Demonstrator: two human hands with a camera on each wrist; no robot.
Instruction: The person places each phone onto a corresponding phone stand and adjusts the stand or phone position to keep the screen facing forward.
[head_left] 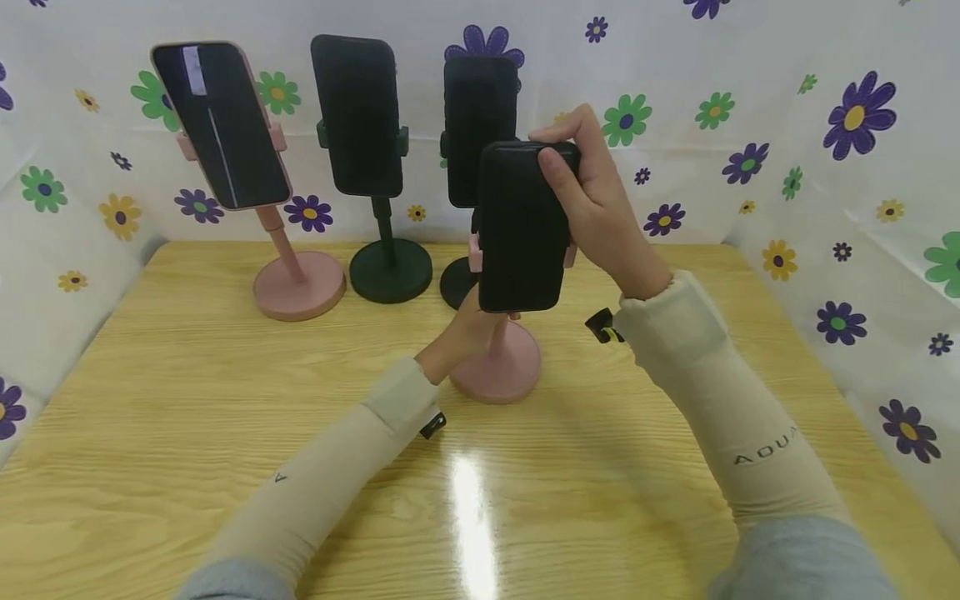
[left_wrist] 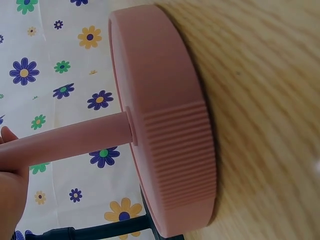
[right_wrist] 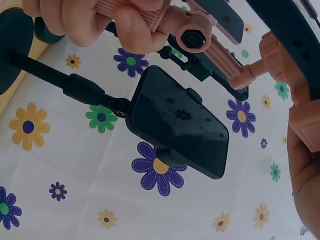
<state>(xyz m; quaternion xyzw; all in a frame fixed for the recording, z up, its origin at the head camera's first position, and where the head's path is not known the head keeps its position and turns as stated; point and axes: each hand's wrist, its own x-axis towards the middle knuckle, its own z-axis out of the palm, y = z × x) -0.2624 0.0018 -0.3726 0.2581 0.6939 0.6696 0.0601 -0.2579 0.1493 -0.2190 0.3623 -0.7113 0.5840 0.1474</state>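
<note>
Near the middle of the table stands a pink phone stand [head_left: 506, 375] with a black phone [head_left: 523, 233] upright in its clamp. My left hand [head_left: 472, 327] grips the stand's pole below the phone, and the left wrist view has its round pink base [left_wrist: 170, 125] flat on the wood. At the phone's upper right corner, my right hand [head_left: 600, 212] holds the edge, thumb on the front face and fingers behind. From the right wrist view, the stand's pink hinge [right_wrist: 194, 39] shows between the left hand's fingers [right_wrist: 135, 30] and the clamp.
Behind, in a row, stand another pink stand [head_left: 300, 287] with a phone [head_left: 221, 125], a dark green stand [head_left: 390, 271] with a phone [head_left: 358, 117], and a black stand [head_left: 453, 283] with a phone [head_left: 480, 125]. A flowered cloth [head_left: 697, 167] hangs around the wooden table [head_left: 187, 400].
</note>
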